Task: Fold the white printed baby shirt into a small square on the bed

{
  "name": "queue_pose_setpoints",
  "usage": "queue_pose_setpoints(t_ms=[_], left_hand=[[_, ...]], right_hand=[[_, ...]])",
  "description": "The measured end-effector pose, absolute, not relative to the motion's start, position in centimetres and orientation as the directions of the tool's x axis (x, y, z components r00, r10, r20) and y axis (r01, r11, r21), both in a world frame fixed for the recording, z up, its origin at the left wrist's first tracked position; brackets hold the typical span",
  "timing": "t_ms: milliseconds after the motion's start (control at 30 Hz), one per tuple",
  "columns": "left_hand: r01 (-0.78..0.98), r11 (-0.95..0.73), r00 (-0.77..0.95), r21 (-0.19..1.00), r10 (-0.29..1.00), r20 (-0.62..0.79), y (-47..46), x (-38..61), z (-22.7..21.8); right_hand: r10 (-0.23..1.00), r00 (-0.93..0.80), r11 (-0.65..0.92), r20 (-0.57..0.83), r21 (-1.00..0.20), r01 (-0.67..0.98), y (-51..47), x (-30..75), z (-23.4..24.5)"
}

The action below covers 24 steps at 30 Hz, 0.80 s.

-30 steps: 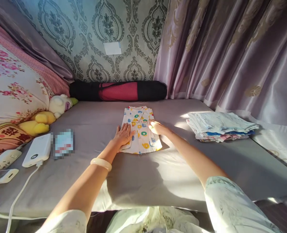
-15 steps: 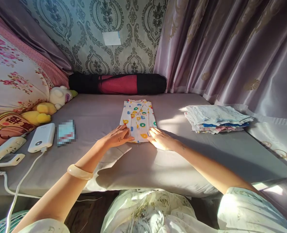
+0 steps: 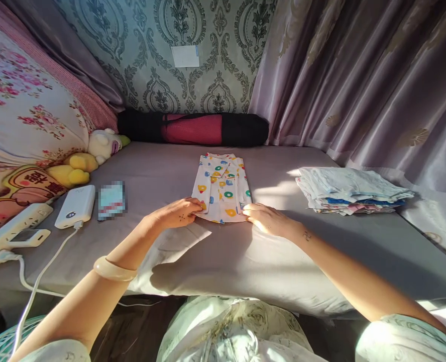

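A small white garment with coloured ring prints (image 3: 223,186) lies folded lengthwise on the grey bed sheet (image 3: 215,251). My left hand (image 3: 176,213) rests at its near left corner, fingertips pinched on the hem. At the near right corner my right hand (image 3: 270,220) does the same, its fingertips on the cloth's edge. Both hands lie low on the sheet, palms down. A pale bangle (image 3: 114,269) circles my left wrist.
A stack of folded clothes (image 3: 349,191) sits at the right by the curtain. A black and red roll bag (image 3: 193,128) lies along the wall. At the left are a plush toy (image 3: 91,156), a power bank (image 3: 75,206) with cable, a power strip (image 3: 12,231) and floral pillows.
My hands slid from the middle of the garment down to its near corners. The view shifted slightly right and lower.
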<state>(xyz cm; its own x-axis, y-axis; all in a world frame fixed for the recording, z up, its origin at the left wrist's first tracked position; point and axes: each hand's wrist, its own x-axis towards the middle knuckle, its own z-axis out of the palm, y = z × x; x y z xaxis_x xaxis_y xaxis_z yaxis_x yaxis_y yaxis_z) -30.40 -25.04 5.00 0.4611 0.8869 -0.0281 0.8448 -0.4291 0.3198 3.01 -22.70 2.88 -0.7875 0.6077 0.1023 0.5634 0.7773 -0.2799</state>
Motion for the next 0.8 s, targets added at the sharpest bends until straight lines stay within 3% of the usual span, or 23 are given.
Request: queue_pose_setpoints(t_ms=[100,233,433,633,800], left_hand=[[0.794,-0.479,0.556,0.375,0.822,-0.126,-24.9,-30.7,4.7],[0.797,-0.492,0.547,0.35,0.833,-0.075,-24.6,-31.0,4.0],[0.791,-0.527,0.557,0.311,0.831,-0.008,-23.9,-31.7,3.7],[0.755,-0.498,0.545,0.427,0.839,0.015,-23.3,-32.1,3.8],[0.76,-0.358,0.406,0.542,0.913,0.035,-22.7,-32.3,3.5]], right_hand=[[0.586,-0.807,0.783,0.071,-0.306,0.541,-22.7,3.6,3.0],[0.543,-0.838,0.802,0.055,-0.329,0.499,-22.5,3.9,3.4],[0.602,-0.797,0.775,0.049,-0.278,0.568,-21.7,3.3,3.3],[0.652,-0.753,0.745,0.086,-0.26,0.615,-21.2,3.0,2.7],[0.745,-0.655,0.648,0.121,-0.365,0.669,-20.4,2.4,2.9]])
